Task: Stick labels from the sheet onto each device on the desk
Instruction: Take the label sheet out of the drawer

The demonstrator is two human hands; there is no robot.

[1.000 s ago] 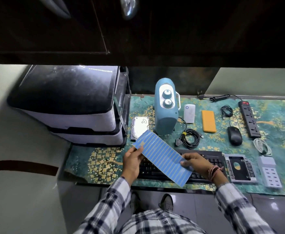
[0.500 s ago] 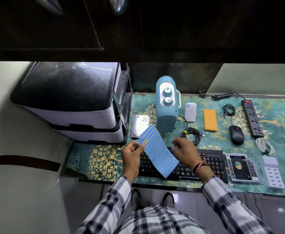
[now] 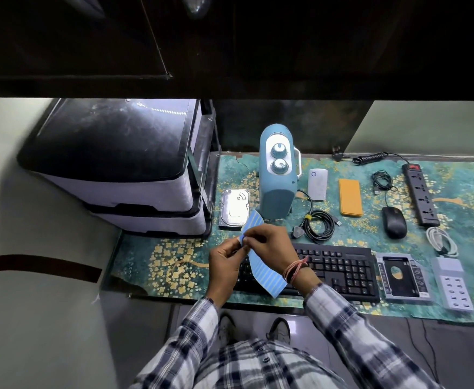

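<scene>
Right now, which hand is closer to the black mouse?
Right. The right hand is at the label sheet over the keyboard's left end, left of the black mouse; the left hand is farther left.

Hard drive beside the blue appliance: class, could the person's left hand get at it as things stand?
Probably yes. The hard drive lies bare on the mat just beyond the left hand, with nothing between them. But that hand is pinching the label sheet, so it isn't free yet.

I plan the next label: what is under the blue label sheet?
Under the blue striped label sheet lies the black keyboard's left end; those keys are covered.
</scene>
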